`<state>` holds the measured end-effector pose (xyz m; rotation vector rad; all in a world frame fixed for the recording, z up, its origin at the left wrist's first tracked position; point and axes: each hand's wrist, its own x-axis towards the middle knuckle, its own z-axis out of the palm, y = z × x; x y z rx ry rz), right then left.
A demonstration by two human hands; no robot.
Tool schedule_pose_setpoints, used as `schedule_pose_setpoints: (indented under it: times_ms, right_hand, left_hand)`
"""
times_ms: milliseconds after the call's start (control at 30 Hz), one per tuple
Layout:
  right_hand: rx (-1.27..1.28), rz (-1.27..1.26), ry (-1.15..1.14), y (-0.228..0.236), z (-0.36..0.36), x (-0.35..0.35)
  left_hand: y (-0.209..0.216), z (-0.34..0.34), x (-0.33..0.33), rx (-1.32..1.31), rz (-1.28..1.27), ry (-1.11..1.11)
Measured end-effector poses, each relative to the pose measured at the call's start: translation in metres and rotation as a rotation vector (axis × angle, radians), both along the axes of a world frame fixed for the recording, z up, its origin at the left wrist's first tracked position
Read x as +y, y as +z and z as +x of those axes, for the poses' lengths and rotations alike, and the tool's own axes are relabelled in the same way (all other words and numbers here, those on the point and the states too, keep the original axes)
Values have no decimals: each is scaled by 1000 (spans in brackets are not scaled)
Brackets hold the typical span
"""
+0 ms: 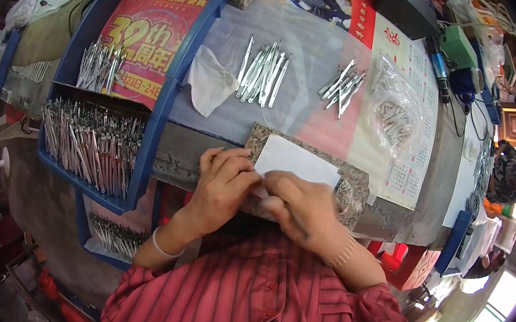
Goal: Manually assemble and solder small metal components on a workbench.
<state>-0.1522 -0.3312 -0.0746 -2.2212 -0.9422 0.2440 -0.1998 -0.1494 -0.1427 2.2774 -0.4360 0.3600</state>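
Note:
My left hand (225,179) and my right hand (303,207) meet at the near edge of a speckled stone slab (260,137). The fingers of both are closed in a pinch, close together, and whatever they hold is hidden between them. A thin dark edge shows under the right palm, too blurred to name. Beneath the fingers lies a white sheet of paper (299,158) on the slab. Beyond it, slim silver metal pieces (262,76) lie side by side on the plastic-covered table, with a smaller group of similar pieces (343,87) to their right.
On the left stands a blue tray (162,96) with many upright slim metal pieces (91,148) and a red printed bag (158,29). A white cloth (209,82) lies beside it. A clear plastic bag (394,113) of metal pieces rests at right, near a blue-handled tool (438,64).

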Motion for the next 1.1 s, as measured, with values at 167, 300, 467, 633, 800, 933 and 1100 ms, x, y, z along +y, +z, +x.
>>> schedule_pose_setpoints:
  times_ms: [167, 300, 467, 633, 800, 933, 1100]
  right_hand:
    - [66, 113, -73, -5, 9, -4]
    - [-135, 355, -62, 38, 0, -25]
    - [74, 96, 91, -9, 1, -1]
    - [384, 283, -267, -6, -4, -22]
    - [251, 506, -400, 22, -18, -58]
    - [-60, 196, -105, 17, -14, -56]
    - [293, 252, -259, -4, -10, -45]
  left_hand:
    - [-7, 0, 1, 31, -21, 16]
    - [-3, 1, 0, -19, -14, 15]
    - [-3, -5, 1, 13, -35, 23]
    - [-4, 1, -1, 22, -42, 18]
    - [-4, -1, -1, 4, -24, 31]
    - [-3, -2, -1, -3, 2, 21]
    - [1, -1, -3, 17, 35, 26]
